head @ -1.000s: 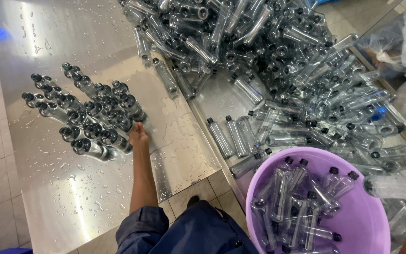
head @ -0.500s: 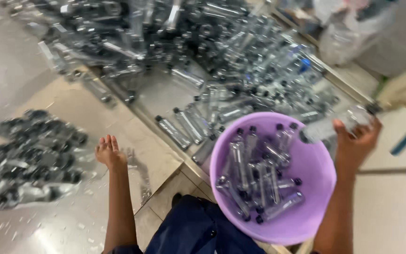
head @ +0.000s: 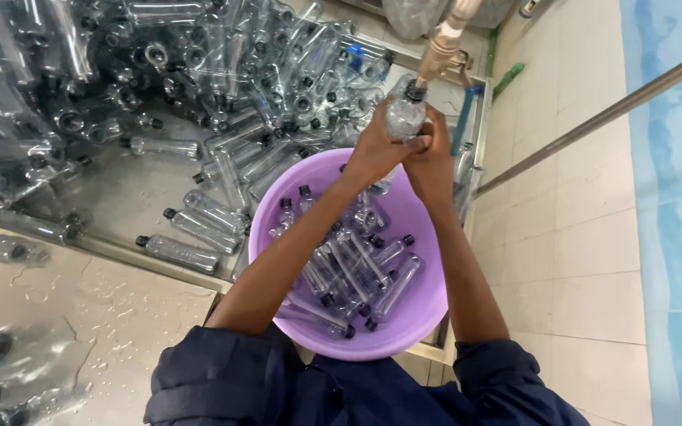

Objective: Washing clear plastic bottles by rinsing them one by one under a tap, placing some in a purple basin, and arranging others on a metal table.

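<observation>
Both hands clasped round one clear bottle [head: 404,118], left hand [head: 374,150] and right hand [head: 429,162], its mouth held up to the tap [head: 440,51] above the purple basin [head: 428,315]. Wet grip: bottle could be dropped or water splashed wide. Half a second ago the left hand lay open by the counter, right alone holding.

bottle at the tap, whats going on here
A person holds a clear plastic bottle up with both hands, left hand and right hand wrapped around it, its mouth set against the beige tap. Below the hands sits a purple basin with many capped clear bottles lying in it. A big heap of empty bottles fills the steel sink to the left. The steel counter in front is wet.
</observation>
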